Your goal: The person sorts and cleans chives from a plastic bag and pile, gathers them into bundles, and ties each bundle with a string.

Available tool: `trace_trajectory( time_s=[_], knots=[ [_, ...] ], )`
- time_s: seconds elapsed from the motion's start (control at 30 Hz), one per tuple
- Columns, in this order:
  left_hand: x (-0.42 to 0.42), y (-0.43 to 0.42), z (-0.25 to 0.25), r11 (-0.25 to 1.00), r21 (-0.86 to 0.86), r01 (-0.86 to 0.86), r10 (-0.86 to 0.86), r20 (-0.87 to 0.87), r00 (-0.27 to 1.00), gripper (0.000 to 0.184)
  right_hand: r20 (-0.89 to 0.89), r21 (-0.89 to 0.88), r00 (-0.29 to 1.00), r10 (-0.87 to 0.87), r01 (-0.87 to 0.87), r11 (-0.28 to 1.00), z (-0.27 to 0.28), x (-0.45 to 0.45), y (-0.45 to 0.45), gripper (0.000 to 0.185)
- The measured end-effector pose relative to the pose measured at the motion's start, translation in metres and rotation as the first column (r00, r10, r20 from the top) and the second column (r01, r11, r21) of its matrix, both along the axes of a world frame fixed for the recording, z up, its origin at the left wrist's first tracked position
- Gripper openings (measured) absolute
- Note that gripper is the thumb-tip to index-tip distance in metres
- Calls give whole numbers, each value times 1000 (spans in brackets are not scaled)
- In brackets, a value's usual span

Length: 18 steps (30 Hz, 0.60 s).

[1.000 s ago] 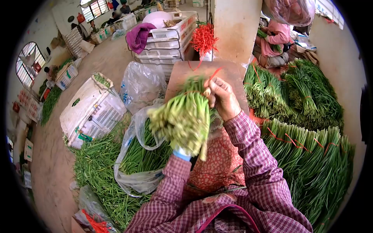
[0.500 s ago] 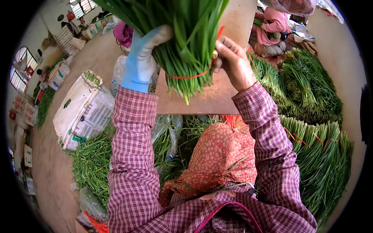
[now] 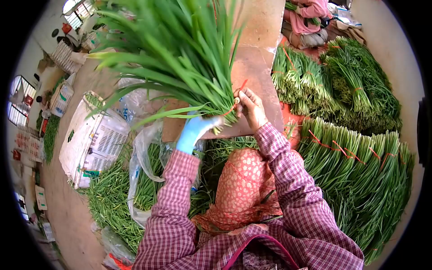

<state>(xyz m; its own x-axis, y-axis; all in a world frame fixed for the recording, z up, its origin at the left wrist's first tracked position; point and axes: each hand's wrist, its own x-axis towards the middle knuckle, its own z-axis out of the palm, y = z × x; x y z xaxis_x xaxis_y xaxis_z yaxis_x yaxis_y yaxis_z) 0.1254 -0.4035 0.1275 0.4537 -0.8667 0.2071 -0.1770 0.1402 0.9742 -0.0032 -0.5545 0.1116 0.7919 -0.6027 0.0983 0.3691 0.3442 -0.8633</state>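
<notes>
A large bundle of garlic chives [image 3: 193,67] tilts over the brown board in front of me, its leaves fanning up and left, some blurred. A red tie [image 3: 232,108] circles the bundle near its cut ends. My left hand [image 3: 201,129], in a blue and white glove, is closed at the bundle's lower end, its fingers partly covered by leaves. On the right side of the bundle, my bare right hand [image 3: 252,108] pinches the red tie, whose free end sticks up above the fingers. A small ring-like yellowish item shows at those fingertips.
The brown board [image 3: 258,67] lies below the bundle. Tied chive bundles [image 3: 355,180] are stacked along the right. Loose greens [image 3: 112,202] and a clear plastic bag [image 3: 137,180] lie left, beside a white crate [image 3: 108,139]. Another person [image 3: 306,22] sits at the upper right.
The bundle has come lower and tilted left, its leaves spreading out. My left hand moved from the mid-leaves down to the cut ends; my right hand moved down and left, still at the tie.
</notes>
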Motion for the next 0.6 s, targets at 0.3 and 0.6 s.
trace_trajectory(
  time_s=[0.3, 0.6],
  knots=[
    [12, -50, 118, 976, -10, 219, -216, 128, 968, 61, 269, 94, 959, -88, 64, 994, 42, -26, 35, 22],
    [-42, -36, 67, 814, 407, -414, -301, 906, 299, 129, -96, -89, 967, -236, 227, 970, 4, -23, 22, 20]
  ],
)
